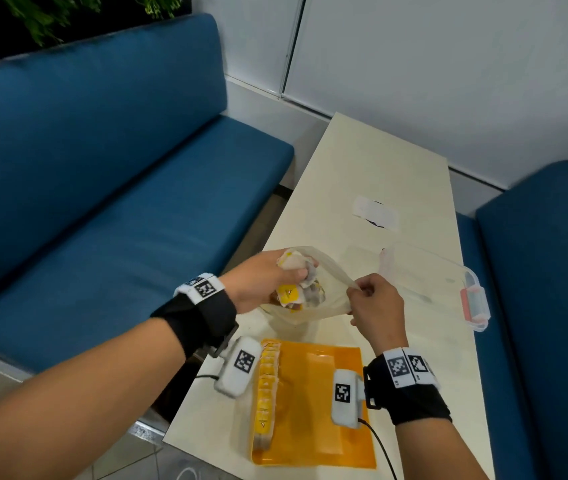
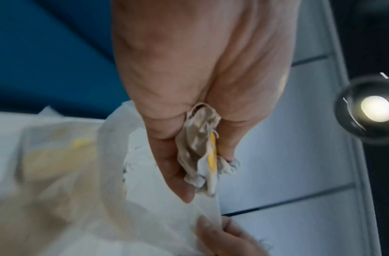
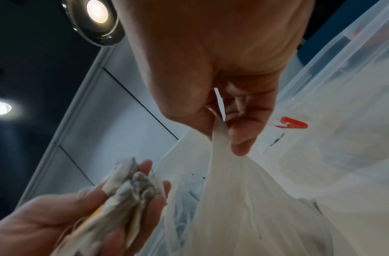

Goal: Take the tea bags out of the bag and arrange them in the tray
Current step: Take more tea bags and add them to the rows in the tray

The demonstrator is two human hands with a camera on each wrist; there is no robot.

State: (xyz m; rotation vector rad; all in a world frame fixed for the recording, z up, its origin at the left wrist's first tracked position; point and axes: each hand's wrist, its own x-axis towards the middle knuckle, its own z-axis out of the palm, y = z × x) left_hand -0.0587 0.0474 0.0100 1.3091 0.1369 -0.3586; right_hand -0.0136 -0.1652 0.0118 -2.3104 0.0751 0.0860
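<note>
The left hand (image 1: 258, 278) grips a crumpled bunch of tea bags (image 1: 296, 268) at the mouth of the translucent plastic bag (image 1: 324, 306), fingers curled round them; the right hand (image 1: 376, 306) pinches the bag's rim between thumb and fingers, holding it open; more tea bags lie inside; a row of yellow-tagged tea bags (image 1: 267, 389) lines the orange tray's (image 1: 320, 410) left edge, just before the bag on the cream table (image 1: 379, 168); a clear lidded box (image 1: 442, 282) stands to the right.

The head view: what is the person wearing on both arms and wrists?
Both forearms are bare, without sleeves. Each wrist has a black fabric wrap with a white band of square black-and-white markers. A white rounded camera pod with one such marker hangs under each wrist; the right pod has a black cable.
</note>
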